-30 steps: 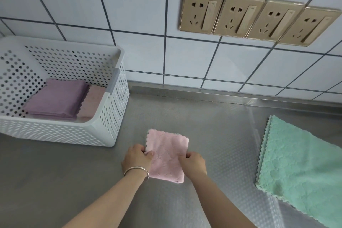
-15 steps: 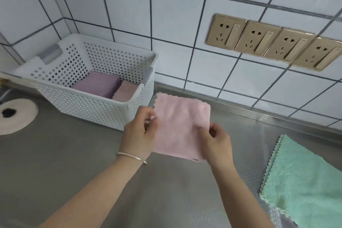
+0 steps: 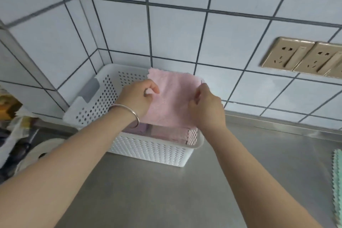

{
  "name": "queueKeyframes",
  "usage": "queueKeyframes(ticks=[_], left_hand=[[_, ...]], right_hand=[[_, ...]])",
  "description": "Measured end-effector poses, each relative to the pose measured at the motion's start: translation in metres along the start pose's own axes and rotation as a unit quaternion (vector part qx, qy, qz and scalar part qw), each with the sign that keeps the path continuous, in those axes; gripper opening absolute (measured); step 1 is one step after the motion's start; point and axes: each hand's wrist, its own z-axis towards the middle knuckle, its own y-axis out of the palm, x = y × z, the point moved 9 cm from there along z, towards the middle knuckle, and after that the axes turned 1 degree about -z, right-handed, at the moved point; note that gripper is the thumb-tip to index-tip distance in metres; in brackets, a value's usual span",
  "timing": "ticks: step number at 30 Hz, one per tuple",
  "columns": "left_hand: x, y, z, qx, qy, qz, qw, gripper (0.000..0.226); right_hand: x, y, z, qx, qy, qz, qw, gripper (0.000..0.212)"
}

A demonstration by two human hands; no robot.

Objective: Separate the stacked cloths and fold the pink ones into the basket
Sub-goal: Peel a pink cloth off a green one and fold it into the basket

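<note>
Nearest: bare grey stainless-steel desk (image 3: 166, 196), open and unoccupied across the front and centre, crossed only by the person's two forearms. At the far right edge of view, a mint-green scalloped-edge cloth (image 3: 337, 177) lies flat on the desk, mostly cut off by the frame; well apart from the basket.

Left edge: a round white disc with a dark centre hole (image 3: 39, 152) lies on the desk, with blurred clutter beyond it that cannot be identified.

Mid-distance: white perforated plastic rectangular basket (image 3: 148, 152) sits on the desk, pushed into the wall corner. Its near wall faces the open desk; its right rim has free desk beside it. Inside, under the hands, folded purple cloths (image 3: 137, 128) show against the near wall, partly hidden.

Above the basket: folded pink fleecy cloth (image 3: 174, 98), held flat over the basket opening, clear of the rim; its far scalloped edge reaches over the basket's back wall. Left hand (image 3: 137, 98), silver bangle (image 3: 132, 114) at the wrist, pinches the cloth's left edge between thumb and curled fingers. Right hand (image 3: 206, 109) pinches the right edge, fingers curled round it.

Farthest: pale tiled wall with dark grout (image 3: 185, 33), meeting a side wall at the corner behind the basket. Gold-coloured wall sockets (image 3: 303, 57) are mounted at right, above the desk's raised back lip.
</note>
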Motion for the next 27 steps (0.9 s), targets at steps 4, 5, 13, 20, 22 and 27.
queueKeyframes(ticks=[4,5,13,20,22,27], left_hand=[[-0.041,0.031,0.046,-0.098,0.012,0.024,0.995,0.025],[-0.049,0.044,0.054,-0.130,0.019,0.026,0.991,0.024],[-0.100,0.148,0.082,-0.325,0.027,0.090,0.941,0.030],[-0.120,0.196,0.090,-0.348,0.032,0.099,0.932,0.054],[-0.126,0.202,0.092,-0.348,0.028,0.109,0.931,0.060],[-0.115,0.192,0.092,-0.374,0.048,0.232,0.896,0.059]], right_hand=[[-0.013,0.058,0.029,-0.079,0.002,-0.175,0.981,0.028],[-0.010,0.070,0.035,-0.100,0.010,-0.203,0.974,0.032],[0.024,0.141,0.061,-0.272,0.094,-0.360,0.887,0.044],[0.063,0.173,0.074,-0.284,0.203,-0.269,0.897,0.043],[0.059,0.172,0.076,-0.264,0.171,-0.244,0.917,0.039],[0.043,0.170,0.070,-0.316,0.166,-0.262,0.896,0.041]])
